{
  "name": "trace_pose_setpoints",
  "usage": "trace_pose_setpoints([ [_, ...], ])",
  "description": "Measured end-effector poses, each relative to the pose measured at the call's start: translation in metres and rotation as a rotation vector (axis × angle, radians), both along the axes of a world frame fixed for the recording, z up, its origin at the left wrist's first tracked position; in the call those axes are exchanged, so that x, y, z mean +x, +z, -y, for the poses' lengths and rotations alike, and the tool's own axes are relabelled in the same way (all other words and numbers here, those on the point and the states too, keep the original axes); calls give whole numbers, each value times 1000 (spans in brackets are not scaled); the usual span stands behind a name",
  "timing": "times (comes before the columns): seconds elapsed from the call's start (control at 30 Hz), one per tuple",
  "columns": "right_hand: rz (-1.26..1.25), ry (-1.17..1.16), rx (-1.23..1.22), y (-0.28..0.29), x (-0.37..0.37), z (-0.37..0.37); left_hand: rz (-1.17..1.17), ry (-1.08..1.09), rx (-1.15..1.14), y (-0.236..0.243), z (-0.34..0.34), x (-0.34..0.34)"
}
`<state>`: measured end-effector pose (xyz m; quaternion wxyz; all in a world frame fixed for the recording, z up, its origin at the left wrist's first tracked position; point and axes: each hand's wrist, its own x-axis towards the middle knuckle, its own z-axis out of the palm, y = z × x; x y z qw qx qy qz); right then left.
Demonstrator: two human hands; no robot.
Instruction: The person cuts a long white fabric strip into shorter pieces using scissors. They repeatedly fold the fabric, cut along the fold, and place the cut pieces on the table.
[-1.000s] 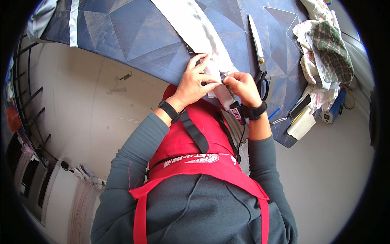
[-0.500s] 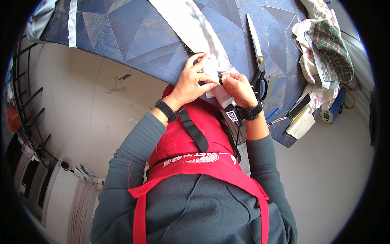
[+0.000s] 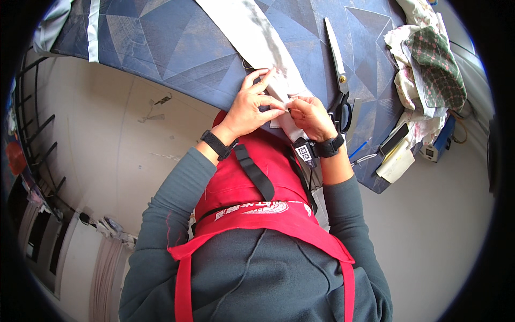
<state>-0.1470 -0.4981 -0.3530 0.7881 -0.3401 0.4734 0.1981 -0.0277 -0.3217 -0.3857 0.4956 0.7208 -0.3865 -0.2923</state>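
A long white fabric strip [image 3: 249,29] lies diagonally over the patterned blue table [image 3: 155,43], its lower end hanging past the near edge. My left hand [image 3: 249,107] pinches a fold of this fabric, with its upper fingers resting on the cloth. Beside it my right hand [image 3: 311,118] has curled fingers pinched at the same fold; whether a small tool is between them is hidden. Large black-handled scissors [image 3: 341,75] lie just right of the strip. A loop of thread shows by the strip's left edge.
At the right lie piled floral and green cloths [image 3: 434,70], a dark phone [image 3: 394,138], a cream pad [image 3: 395,166], a blue pen [image 3: 360,148] and a blue box [image 3: 437,140]. A narrow white strip [image 3: 93,32] crosses the table's left part. The light floor shows below.
Both hands and forearms have shifted slightly left and up, still pinching at the fold. The rest of the scene has drifted slightly left in the view.
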Motion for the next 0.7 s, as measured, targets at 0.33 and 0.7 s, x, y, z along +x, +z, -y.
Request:
trace_pose_setpoints([
  [0.33, 61, -143, 118, 8, -13, 13, -61, -15, -8, 1, -1, 3],
  [0.7, -52, 105, -226, 39, -15, 6, -23, -2, 1, 7, 2, 3],
])
